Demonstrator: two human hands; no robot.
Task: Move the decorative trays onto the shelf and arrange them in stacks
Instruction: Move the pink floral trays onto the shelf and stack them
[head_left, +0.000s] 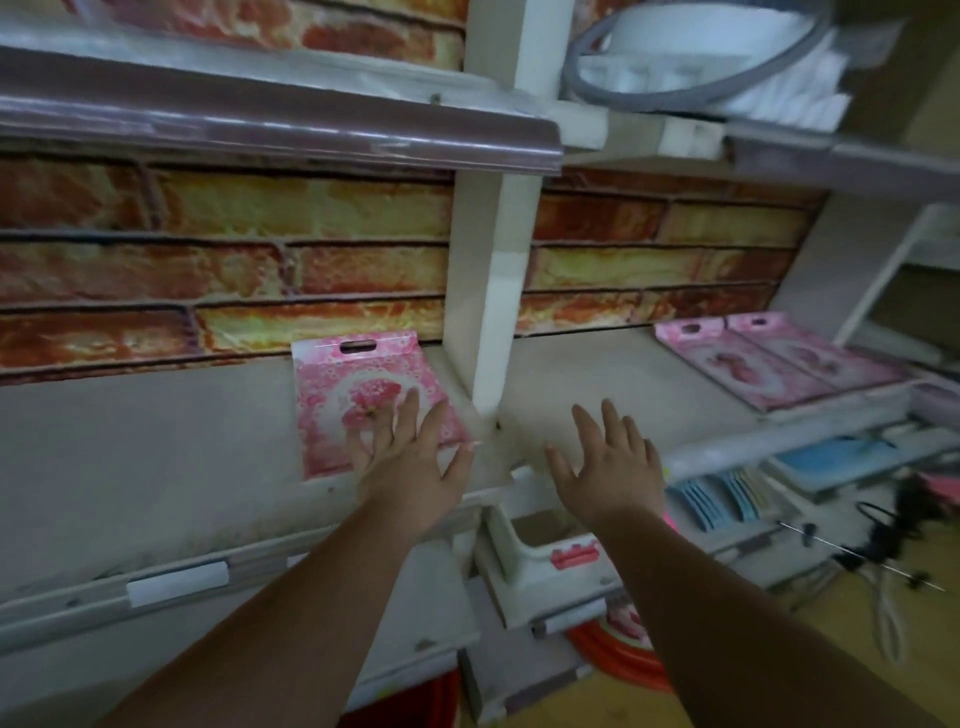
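Left hand (410, 457), fingers straight, presses the pink tray (363, 395) flat near the shelf (156, 441) back edge to seat it; right hand (608, 462) hovers released, grasping nothing.

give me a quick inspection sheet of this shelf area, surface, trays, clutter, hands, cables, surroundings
surface: pale grey shelf board, split by a white upright post.
job's things: pink floral tray with a handle slot lies flat left of the post; two pink trays side by side lie on the right section.
clutter: blue items on the lower shelf at right; white box with a red clip below the post.
grippers: left hand open, fingers spread over the floral tray's near right corner; right hand open, holding nothing.
cables: black wires at lower right.
surroundings: brick-pattern backing; grey hose loop on the upper shelf.
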